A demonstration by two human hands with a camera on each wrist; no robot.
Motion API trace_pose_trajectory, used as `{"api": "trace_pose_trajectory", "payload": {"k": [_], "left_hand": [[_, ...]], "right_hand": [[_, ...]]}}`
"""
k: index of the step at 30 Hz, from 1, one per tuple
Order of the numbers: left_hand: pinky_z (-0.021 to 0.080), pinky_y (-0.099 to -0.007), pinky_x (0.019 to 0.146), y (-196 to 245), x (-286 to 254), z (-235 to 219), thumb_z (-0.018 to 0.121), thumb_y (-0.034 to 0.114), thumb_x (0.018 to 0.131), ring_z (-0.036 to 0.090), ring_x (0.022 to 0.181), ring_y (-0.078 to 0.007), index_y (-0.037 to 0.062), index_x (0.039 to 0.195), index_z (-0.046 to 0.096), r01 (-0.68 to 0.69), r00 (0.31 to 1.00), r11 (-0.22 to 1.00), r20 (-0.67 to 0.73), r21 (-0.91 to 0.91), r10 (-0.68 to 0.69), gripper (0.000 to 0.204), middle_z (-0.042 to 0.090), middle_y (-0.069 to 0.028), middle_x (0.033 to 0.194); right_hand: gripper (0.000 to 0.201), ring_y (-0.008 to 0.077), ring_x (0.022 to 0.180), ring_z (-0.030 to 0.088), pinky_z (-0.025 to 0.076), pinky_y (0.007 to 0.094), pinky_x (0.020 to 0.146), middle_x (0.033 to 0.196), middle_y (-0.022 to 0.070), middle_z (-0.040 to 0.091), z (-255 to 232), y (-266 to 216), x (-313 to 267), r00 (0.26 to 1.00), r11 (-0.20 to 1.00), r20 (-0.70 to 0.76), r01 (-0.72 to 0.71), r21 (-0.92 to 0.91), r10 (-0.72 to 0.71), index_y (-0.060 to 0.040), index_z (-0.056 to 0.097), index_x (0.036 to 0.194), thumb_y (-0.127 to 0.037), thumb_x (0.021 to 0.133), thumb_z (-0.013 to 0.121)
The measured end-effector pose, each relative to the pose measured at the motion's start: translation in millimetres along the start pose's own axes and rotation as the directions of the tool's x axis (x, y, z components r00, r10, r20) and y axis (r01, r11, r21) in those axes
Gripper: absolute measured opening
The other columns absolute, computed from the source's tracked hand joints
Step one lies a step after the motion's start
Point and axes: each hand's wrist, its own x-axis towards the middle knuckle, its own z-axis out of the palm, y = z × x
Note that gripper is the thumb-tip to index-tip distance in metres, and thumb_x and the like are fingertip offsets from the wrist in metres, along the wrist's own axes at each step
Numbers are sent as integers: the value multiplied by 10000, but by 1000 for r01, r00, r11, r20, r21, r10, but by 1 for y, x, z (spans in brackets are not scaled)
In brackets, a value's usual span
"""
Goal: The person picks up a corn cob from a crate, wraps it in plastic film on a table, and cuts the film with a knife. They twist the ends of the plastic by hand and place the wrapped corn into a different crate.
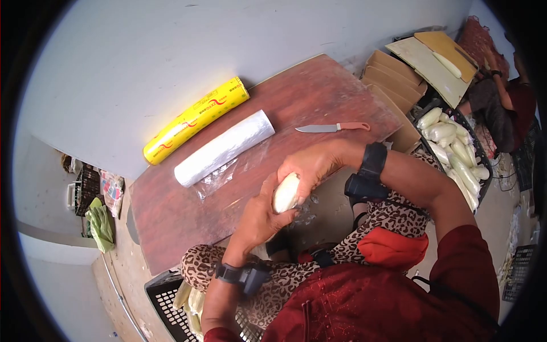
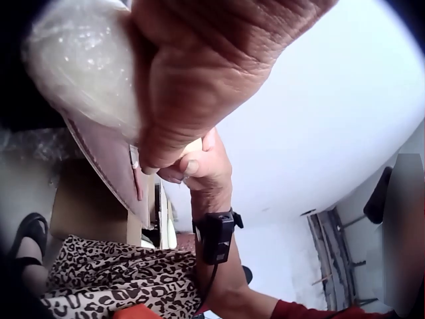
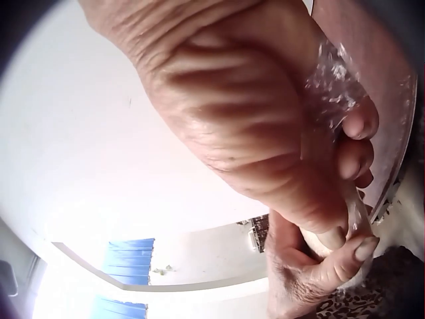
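Between both hands, over the table's near edge, is a pale, elongated vegetable (image 1: 286,194) wrapped in clear film. My left hand (image 1: 257,221) grips its lower left side, thumb and fingers around it. From the upper right, my right hand (image 1: 313,165) holds the other end, fingers curled over it. Shiny film covers the vegetable's bulging end (image 2: 83,66) in the left wrist view. Crinkled cling film (image 3: 335,83) shows by the right fingers in the right wrist view. Palms and fingers hide much of the vegetable.
On the reddish table (image 1: 319,85) lie a roll of clear film (image 1: 225,148), a yellow printed roll (image 1: 196,119) and a knife (image 1: 333,127). A crate of pale vegetables (image 1: 453,142) stands at right, another crate (image 1: 165,296) below left. Another person (image 1: 507,108) sits far right.
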Motion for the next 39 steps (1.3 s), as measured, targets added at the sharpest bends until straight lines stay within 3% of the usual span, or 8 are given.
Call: {"api": "trace_pose_trajectory", "payload": {"k": [2, 6, 11, 20, 24, 29, 33, 39], "left_hand": [[495, -342, 877, -16, 0, 2, 790, 228, 771, 652, 984, -274, 19, 1431, 371, -127, 991, 988, -53, -90, 122, 809, 652, -192, 1082], [447, -295, 928, -20, -2, -1, 786, 217, 793, 552, 1045, -152, 34, 1446, 378, -34, 999, 947, 27, -319, 45, 791, 599, -76, 1135], [429, -286, 951, -17, -2, 0, 777, 192, 808, 515, 1083, -142, 40, 1447, 381, 36, 998, 890, 59, -455, -10, 767, 564, -44, 1181], [438, -276, 931, -19, 0, 5, 736, 106, 815, 522, 1053, -118, 62, 1444, 387, 71, 997, 809, 74, -583, -33, 720, 566, -16, 1141], [441, -262, 916, -12, -1, 4, 727, 87, 810, 524, 1032, -103, 64, 1434, 394, 144, 989, 749, 129, -647, -78, 707, 558, 0, 1130], [511, -276, 792, -17, 0, 5, 720, 100, 836, 612, 877, -133, 66, 1421, 381, 111, 992, 773, 123, -624, -43, 677, 598, -30, 1024], [548, -309, 730, -20, 2, 5, 709, 92, 830, 646, 819, -177, 60, 1413, 379, 152, 985, 670, 163, -727, -46, 671, 611, -64, 985], [558, -317, 721, -18, -5, 0, 697, 97, 833, 650, 802, -188, 74, 1409, 387, 196, 972, 561, 236, -805, -2, 654, 610, -74, 969]], "right_hand": [[328, 86, 639, 561, 441, 249, 548, 823, 56, 659, -9, -16, -17, 996, 998, -81, -18, 60, 22, 15, 636, 1065, -101, 776, 740], [195, 45, 566, 496, 403, 210, 505, 800, 41, 644, -35, -6, -32, 950, 982, -311, 34, 188, 26, 16, 618, 1027, -51, 850, 661], [128, 55, 584, 517, 430, 203, 525, 841, 35, 638, -52, -5, -52, 757, 961, -648, 109, 252, 84, 3, 612, 1008, -83, 914, 616], [509, 70, 804, 584, 473, 196, 591, 1054, 57, 604, -22, -9, -37, 909, 940, -411, 75, 332, 73, -3, 520, 1224, -379, 918, 678], [277, 70, 668, 568, 447, 204, 561, 796, 18, 616, -16, -15, -29, 915, 965, -391, 4, 261, 101, 3, 606, 1016, -247, 913, 669], [138, 57, 595, 530, 400, 207, 522, 695, 3, 590, -15, -16, -23, 868, 968, -492, 64, 244, 66, -4, 620, 900, -138, 891, 653], [102, 50, 586, 513, 388, 199, 505, 711, 18, 593, -19, -17, -24, 817, 938, -572, 144, 315, 66, -2, 613, 887, -97, 883, 651], [140, 51, 568, 496, 392, 193, 490, 720, 16, 575, -36, -13, -33, 629, 886, -772, 301, 354, 94, -2, 589, 949, -104, 886, 662]]}}
